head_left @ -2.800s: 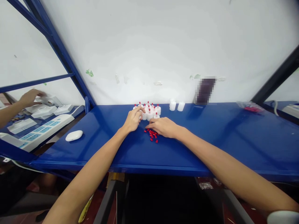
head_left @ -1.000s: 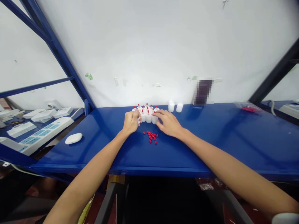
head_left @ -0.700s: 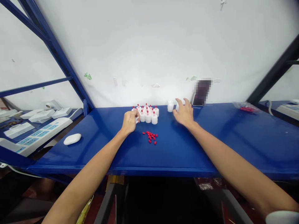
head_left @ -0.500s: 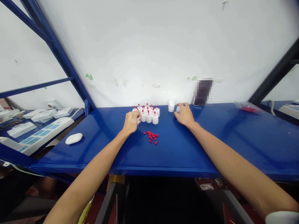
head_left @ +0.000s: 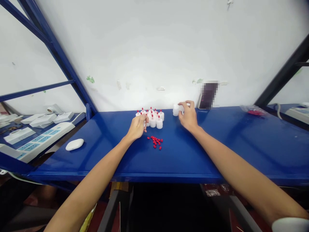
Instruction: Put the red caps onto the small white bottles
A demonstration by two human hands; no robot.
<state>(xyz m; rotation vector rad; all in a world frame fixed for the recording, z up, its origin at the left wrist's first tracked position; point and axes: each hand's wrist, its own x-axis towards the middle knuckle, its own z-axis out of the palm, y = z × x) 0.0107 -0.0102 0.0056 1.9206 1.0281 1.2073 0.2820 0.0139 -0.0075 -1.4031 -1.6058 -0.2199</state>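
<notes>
Several small white bottles (head_left: pixel 159 123) with red tips stand upright in a tight cluster on the blue tabletop. My left hand (head_left: pixel 137 127) is at the cluster's front left, its curled fingers closed on a white bottle that is mostly hidden by them. In front of the cluster lies a loose scatter of small red caps (head_left: pixel 155 141). To the right, white bottles without red tips (head_left: pixel 175 110) stand near the wall. Around one of these, my right hand (head_left: pixel 188 116) has its thumb and index finger apart; a firm hold is not visible.
A white rounded case (head_left: pixel 74 144) lies on the tabletop at left. At the back, a dark pixelated phone-like object (head_left: pixel 209 95) leans on the wall. A clear bag with red pieces (head_left: pixel 254 111) lies far right. Beyond the blue frame at left is a power strip (head_left: pixel 40 141).
My right hand has shifted a little left, its index finger stretching out around a white bottle. My left hand has moved slightly, with its fingers still curled at the cluster.
</notes>
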